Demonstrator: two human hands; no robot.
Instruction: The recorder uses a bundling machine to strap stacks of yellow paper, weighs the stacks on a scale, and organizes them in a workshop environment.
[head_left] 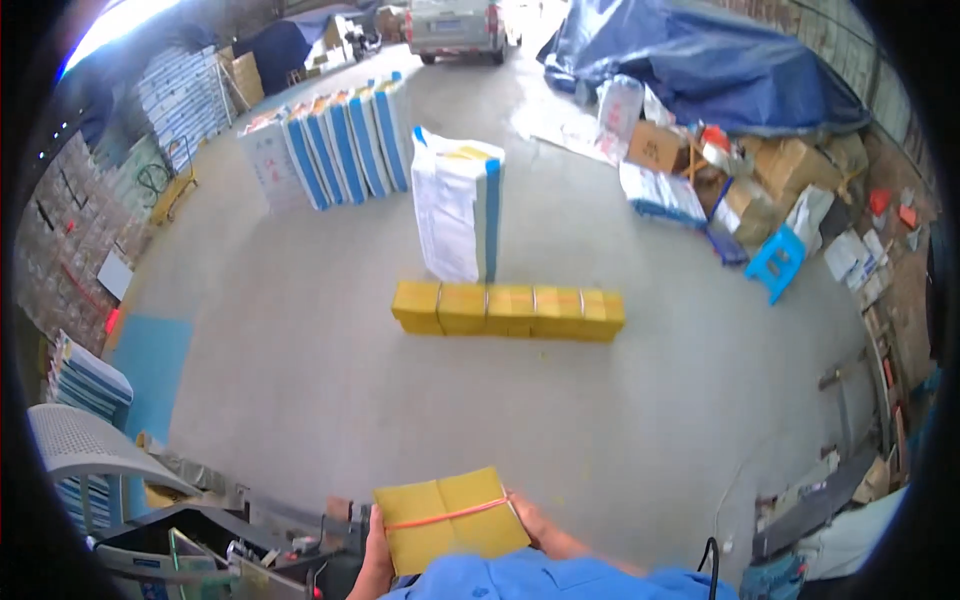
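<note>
I hold a bundle of yellow paper [455,535], tied across with an orange-red band, close against my blue shirt. My left hand [376,555] grips its left edge, with the fingers partly hidden beneath. On the opposite edge is my right hand [532,522], its fingers also partly out of sight. Ahead on the floor lies a row of similar yellow bundles [510,312], set end to end. Just behind the row stands a tall white sack with blue side stripes [450,205], with some yellow showing at its top.
Several filled white-and-blue sacks [345,150] stand far left. A blue stool [777,262], cartons [655,147] and a blue tarpaulin [700,65] line the right. Near left are a grey chair [95,445] and a cluttered work surface; a van [455,30] is parked at the back.
</note>
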